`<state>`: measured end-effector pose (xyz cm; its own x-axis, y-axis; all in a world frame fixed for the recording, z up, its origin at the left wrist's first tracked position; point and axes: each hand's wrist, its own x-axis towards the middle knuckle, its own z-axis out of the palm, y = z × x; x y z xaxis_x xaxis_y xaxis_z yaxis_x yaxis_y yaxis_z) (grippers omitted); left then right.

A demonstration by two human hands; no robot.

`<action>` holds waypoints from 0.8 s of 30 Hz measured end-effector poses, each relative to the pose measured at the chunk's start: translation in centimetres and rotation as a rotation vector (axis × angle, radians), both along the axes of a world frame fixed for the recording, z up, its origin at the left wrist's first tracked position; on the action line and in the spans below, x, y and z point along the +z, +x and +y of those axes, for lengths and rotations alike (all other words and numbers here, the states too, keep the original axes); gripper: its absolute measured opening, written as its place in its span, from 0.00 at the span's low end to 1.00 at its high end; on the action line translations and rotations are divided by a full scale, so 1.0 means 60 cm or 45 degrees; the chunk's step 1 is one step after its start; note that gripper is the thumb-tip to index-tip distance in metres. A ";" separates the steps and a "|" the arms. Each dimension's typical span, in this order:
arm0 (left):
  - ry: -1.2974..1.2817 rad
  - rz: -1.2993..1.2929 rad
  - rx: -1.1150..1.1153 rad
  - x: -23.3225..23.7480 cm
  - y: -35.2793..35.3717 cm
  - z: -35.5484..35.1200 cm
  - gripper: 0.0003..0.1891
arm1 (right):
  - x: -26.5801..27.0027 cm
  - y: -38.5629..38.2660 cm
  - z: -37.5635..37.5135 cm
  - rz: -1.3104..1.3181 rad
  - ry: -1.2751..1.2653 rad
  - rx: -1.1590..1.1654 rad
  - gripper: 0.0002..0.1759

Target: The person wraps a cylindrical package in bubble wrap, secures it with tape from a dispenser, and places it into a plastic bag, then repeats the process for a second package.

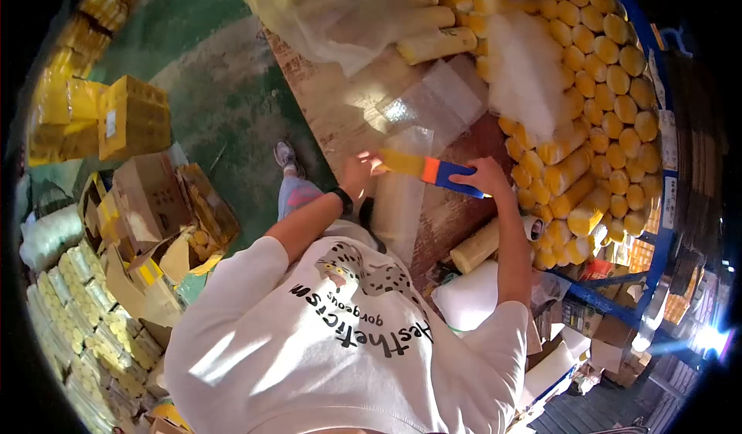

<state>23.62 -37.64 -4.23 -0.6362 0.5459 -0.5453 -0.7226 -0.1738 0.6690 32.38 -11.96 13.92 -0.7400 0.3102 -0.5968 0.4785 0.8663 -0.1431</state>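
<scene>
My right hand [487,177] grips a blue and orange object that looks like a tape dispenser [452,177]. From it a band of yellow-brown tape [403,162] stretches toward my left hand [362,173], whose fingers pinch its far end. A black watch is on my left wrist. Below both hands lies a clear plastic sheet [402,210] on the worn brown tabletop [456,221]. Farther up, another piece of clear plastic [440,102] shines in the light.
Yellow-ended rolls [595,71] are stacked at the right by a blue rack [666,156]. Wrapped rolls [317,9] lie at the far end. Cardboard boxes [151,198] and a yellow carton [135,117] stand on the green floor at left. A pale roll [475,247] lies near my right forearm.
</scene>
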 end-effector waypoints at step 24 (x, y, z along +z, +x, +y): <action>-0.920 1.727 -0.705 0.012 0.118 0.053 0.54 | -0.138 0.050 0.035 -0.015 -0.036 -0.247 0.41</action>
